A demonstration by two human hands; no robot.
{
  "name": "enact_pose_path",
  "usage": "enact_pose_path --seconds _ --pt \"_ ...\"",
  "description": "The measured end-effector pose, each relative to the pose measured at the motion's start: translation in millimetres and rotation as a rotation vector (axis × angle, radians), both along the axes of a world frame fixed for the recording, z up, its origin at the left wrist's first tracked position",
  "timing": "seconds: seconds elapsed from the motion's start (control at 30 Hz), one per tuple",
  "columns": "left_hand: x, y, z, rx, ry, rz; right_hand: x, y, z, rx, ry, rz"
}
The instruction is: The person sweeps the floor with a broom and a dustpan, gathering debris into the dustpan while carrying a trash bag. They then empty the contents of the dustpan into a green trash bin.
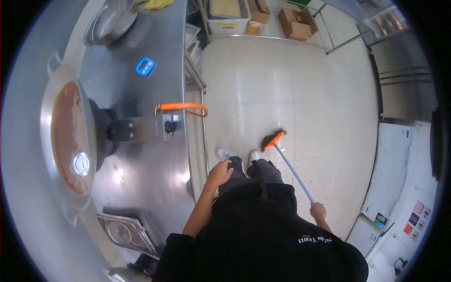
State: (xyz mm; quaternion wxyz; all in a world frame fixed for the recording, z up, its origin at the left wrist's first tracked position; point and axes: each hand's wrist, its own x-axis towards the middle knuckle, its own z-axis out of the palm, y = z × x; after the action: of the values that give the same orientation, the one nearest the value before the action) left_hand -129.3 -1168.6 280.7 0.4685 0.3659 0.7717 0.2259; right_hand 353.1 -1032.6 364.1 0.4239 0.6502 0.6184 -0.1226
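My right hand (318,210) is closed around the upper end of a broom's grey-blue handle (299,177). The handle slants down to an orange broom head (275,140) whose dark bristles rest on the tiled floor, just ahead of my shoes. My left hand (220,175) hangs beside my left thigh, fingers loosely apart and holding nothing. It is close to the edge of the steel counter (155,188).
On the left stand a large pan of brown liquid (66,127) on a burner, a blue timer (145,66) and an orange hose (183,108). Cardboard boxes (297,26) and a white bin (228,24) sit ahead. White refrigerator-like units (387,169) line the right.
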Motion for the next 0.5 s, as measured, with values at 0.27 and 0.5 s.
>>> enact_pose_path --seconds 0.27,0.5 --pt "-24 51 9 -0.051 -0.018 -0.154 -48 65 16 0.069 0.365 0.266" --pt "-47 126 64 -0.066 0.08 -0.139 -307 225 -127 -0.065 0.594 0.553"
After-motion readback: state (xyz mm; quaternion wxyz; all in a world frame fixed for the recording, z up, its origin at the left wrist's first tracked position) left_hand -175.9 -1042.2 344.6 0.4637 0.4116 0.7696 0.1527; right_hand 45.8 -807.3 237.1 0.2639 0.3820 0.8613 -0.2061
